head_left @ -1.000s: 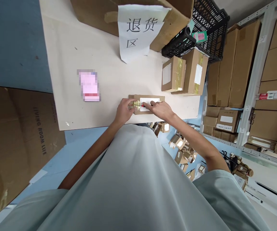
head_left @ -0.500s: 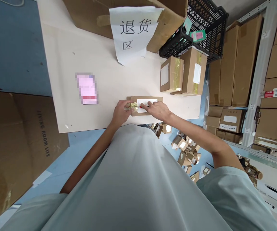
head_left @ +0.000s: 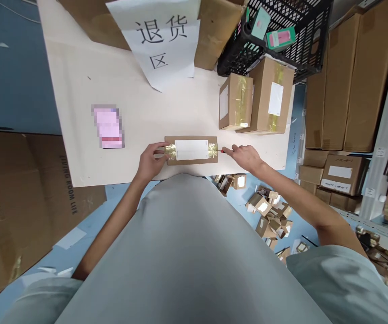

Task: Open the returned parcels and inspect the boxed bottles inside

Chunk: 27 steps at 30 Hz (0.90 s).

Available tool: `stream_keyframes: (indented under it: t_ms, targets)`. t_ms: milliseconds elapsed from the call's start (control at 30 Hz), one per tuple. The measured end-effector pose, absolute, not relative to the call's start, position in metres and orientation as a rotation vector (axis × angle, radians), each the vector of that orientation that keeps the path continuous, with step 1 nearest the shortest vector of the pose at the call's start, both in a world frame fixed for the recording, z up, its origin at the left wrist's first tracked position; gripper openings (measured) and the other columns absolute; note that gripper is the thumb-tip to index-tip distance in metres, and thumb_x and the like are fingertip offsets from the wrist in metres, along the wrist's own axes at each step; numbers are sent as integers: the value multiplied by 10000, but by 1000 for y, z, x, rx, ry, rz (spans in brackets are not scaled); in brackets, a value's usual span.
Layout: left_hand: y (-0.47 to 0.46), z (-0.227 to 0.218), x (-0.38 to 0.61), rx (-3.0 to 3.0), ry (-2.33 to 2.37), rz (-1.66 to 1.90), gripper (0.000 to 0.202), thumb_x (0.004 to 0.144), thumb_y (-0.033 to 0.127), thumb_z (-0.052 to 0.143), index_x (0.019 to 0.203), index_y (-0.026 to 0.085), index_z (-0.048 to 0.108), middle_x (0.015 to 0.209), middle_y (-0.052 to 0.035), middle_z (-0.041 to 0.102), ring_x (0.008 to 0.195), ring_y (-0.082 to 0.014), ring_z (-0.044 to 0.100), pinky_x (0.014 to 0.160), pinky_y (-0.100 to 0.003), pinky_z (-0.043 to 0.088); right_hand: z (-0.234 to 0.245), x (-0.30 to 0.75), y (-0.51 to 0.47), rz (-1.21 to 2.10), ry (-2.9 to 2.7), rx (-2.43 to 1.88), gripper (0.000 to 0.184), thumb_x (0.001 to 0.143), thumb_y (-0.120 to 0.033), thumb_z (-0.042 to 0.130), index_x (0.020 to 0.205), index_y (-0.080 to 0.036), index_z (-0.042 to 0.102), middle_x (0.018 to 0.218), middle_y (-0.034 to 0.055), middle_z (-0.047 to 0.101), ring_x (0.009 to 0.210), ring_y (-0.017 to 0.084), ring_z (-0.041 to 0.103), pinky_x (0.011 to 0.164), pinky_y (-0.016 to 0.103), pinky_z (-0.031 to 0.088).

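A small flat cardboard box [head_left: 190,162] with a white label and yellowish tape at both ends lies near the table's front edge. My left hand [head_left: 151,161] grips its left end, thumb and fingers on either side of the taped corner. Just off the opposite end, my right hand [head_left: 246,157] is closed on a slim utility knife [head_left: 222,151] with a red and dark handle. Its thin tip points left and reaches the taped right end of the box; whether it cuts in, I cannot tell.
On the white table [head_left: 140,108], a pixelated pink item [head_left: 109,128] lies left. Two taped cartons [head_left: 236,101] stand right, before a black crate [head_left: 281,54]. A large carton with a paper sign [head_left: 167,49] stands behind. Several boxes [head_left: 271,211] litter the floor; shelves flank the right.
My right hand with the knife has moved from above the label to the box's right end, uncovering the label. My left hand still holds the left end. The view has shifted.
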<state>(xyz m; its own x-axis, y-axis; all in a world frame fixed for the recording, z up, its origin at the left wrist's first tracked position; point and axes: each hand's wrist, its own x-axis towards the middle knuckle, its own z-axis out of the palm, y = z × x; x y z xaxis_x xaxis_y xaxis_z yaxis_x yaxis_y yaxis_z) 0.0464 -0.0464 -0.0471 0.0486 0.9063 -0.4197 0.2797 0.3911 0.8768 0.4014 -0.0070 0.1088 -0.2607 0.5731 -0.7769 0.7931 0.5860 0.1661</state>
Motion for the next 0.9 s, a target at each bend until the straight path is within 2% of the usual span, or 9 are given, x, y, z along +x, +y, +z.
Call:
stream_keyframes:
  t_ms: [67, 233, 367, 467, 633, 900]
  targets:
    - [-47, -46, 50, 1122, 1517, 686, 472, 852, 386, 775, 1302, 247, 751, 1437, -114, 716, 1138, -283, 747, 847, -375, 664, 93, 422, -7, -346, 2024, 1108, 597, 1141, -94, 326, 1699, -273, 446, 1333, 170, 747, 1041, 295, 784, 712, 359, 433]
    - [-46, -39, 59, 1117, 1603, 667, 480, 845, 410, 769, 1295, 246, 743, 1436, -110, 743, 1136, -268, 756, 847, -352, 650, 31, 461, -7, -533, 2209, 1246, 468, 1225, -328, 315, 1638, -289, 531, 1319, 115, 762, 1086, 268, 739, 708, 333, 403]
    - [-45, -35, 65, 1090, 1672, 650, 498, 826, 408, 768, 1293, 239, 735, 1426, -112, 751, 1147, -271, 758, 821, -334, 651, -19, 471, -14, -722, 2353, 1375, 430, 1233, -347, 339, 1558, -245, 603, 1290, 98, 779, 1099, 244, 724, 765, 314, 429]
    - [-45, -36, 67, 1063, 1709, 663, 510, 797, 416, 780, 1270, 230, 740, 1395, -118, 761, 1133, -278, 760, 847, -360, 660, -45, 470, -22, -838, 2459, 1465, 427, 1241, -385, 327, 1476, -234, 649, 1239, 89, 790, 1087, 234, 721, 796, 296, 444]
    - [-45, -35, 65, 1017, 1745, 660, 565, 734, 460, 835, 1242, 223, 766, 1374, -119, 772, 1099, -276, 760, 978, -429, 652, -66, 469, -33, -928, 2532, 1555, 418, 1235, -410, 334, 1385, -242, 687, 1168, 94, 796, 1036, 241, 711, 783, 298, 453]
    - [-44, -33, 61, 979, 1729, 675, 587, 698, 452, 875, 1229, 220, 783, 1395, -121, 765, 1068, -271, 757, 970, -449, 648, -77, 468, -52, -1096, 2445, 1710, 415, 1223, -417, 339, 1358, -246, 692, 1217, 106, 798, 1058, 258, 726, 800, 311, 495]
